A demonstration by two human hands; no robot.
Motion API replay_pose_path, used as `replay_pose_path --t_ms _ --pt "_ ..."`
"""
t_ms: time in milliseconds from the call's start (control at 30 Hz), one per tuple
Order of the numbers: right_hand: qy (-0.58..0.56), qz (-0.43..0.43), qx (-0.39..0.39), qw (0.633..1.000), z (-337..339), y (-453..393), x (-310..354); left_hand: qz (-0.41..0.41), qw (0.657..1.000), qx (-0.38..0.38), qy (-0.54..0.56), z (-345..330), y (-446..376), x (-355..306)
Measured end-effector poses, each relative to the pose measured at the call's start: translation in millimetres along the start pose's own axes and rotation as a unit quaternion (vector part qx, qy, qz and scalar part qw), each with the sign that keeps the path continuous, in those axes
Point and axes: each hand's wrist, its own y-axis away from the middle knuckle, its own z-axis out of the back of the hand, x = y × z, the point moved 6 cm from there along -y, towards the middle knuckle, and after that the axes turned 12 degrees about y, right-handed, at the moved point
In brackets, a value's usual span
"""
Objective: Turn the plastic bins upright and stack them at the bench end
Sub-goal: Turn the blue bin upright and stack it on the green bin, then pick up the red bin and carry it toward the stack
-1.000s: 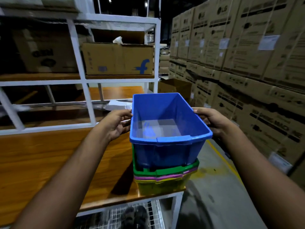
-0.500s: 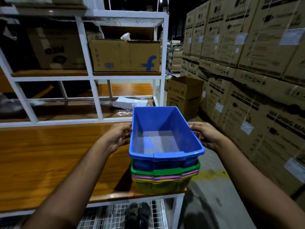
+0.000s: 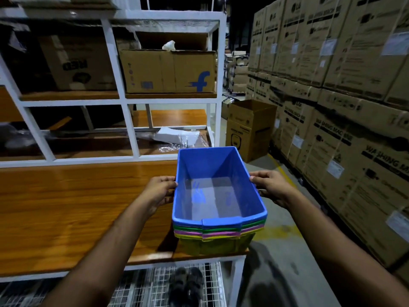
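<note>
**Fingers on both long rims of the blue bin, top of nested stack at bench end**

Fingers [image 3: 170, 180] of the left hand [image 3: 158, 192] curl over the left long rim of the blue bin [image 3: 215, 187]; those of the right hand [image 3: 273, 188] curl over the right long rim. Both hands are closed on that bin.

Items, largest first, placed relative to the blue bin:

1. Wall of stacked cartons [image 3: 345, 89] — to its right, across the floor aisle; some printed with a washing-machine label.
2. Wooden bench [image 3: 73, 209] — beneath and to its left; the bin sits at the bench's right end, near the front corner.
3. White shelving frame [image 3: 124, 100] — behind it, on the bench's far side.
4. Cardboard box with blue "f" mark [image 3: 168, 72] — behind and above, on a shelf of the frame.
5. Open carton on the floor [image 3: 250, 129] — behind it, to the right.
6. Blue bin — upright, empty, nested deep into the stack.
7. Yellow bin [image 3: 215, 245] — lowest in the stack, resting on the bench.
8. Green bin [image 3: 188, 228] — directly beneath; only the rim shows.
9. Pink bin [image 3: 190, 232] — between green and yellow; only the rim shows.
</note>
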Motion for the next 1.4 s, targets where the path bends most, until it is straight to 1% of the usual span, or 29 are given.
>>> replay_pose_path --t_ms 167,233,267,333,367,400,467,567,633,733,833,900,1000,1133,1233,1400 --pt "0.028 0.012 -0.016 0.999 1.6 3.9 3.3 -0.007 1.0 -0.005 -0.005 0.0 12.8 -0.4" --pt "0.104 0.042 -0.065 0.992 3.3 5.6 10.1 -0.018 1.0 -0.015 0.002 3.4 21.3 -4.6" --pt "0.179 0.068 -0.105 0.976 4.5 6.8 17.6 -0.024 0.999 -0.023 0.005 6.2 26.5 -6.9" --pt "0.328 0.14 -0.177 0.917 -1.2 12.7 38.4 -0.05 0.998 -0.043 0.007 14.2 39.6 -12.4" --pt "0.367 0.182 -0.194 0.891 -10.5 17.0 49.2 -0.071 0.996 -0.057 -0.001 20.5 46.9 -15.2" --pt "0.382 0.219 -0.193 0.877 -22.0 20.8 58.5 -0.095 0.993 -0.069 -0.018 25.7 54.7 -18.8" --pt "0.401 0.277 -0.15 0.86 -54.9 28.7 72.6 -0.141 0.982 -0.091 -0.082 42.2 72.0 -22.7" --pt "0.461 0.343 -0.048 0.817 -119.5 46.0 88.4 -0.188 0.955 -0.114 -0.197 81.9 97.5 -23.9" --pt "0.49 0.377 0.004 0.786 -166.8 59.0 100.9 -0.201 0.928 -0.139 -0.281 121.3 113.6 -20.4" --pt "0.522 0.401 0.045 0.752 -236.5 75.1 116.3 -0.205 0.876 -0.188 -0.393 182.5 136.2 -14.5" --pt "0.539 0.428 0.058 0.723 -316.2 91.2 126.9 -0.2 0.836 -0.241 -0.45 251.4 164.0 -11.7" --pt "0.533 0.447 0.057 0.716 -367.2 101.3 133.0 -0.196 0.817 -0.256 -0.478 296.7 179.8 -11.9" --pt "0.521 0.454 0.061 0.72 -454.8 120.2 145.1 -0.187 0.802 -0.259 -0.506 378.8 203.1 -11.3" --pt "0.509 0.468 0.077 0.718 -566.5 147.1 173.1 -0.163 0.781 -0.289 -0.529 486.3 240.2 -17.2" --pt "0.507 0.488 0.087 0.705 -639.5 167.6 198.8 -0.144 0.761 -0.316 -0.548 558.4 263.5 -23.3" --pt "0.51 0.512 0.114 0.681 -763.2 182.6 229.6 -0.114 0.75 -0.343 -0.554 670.8 288.3 -24.3"
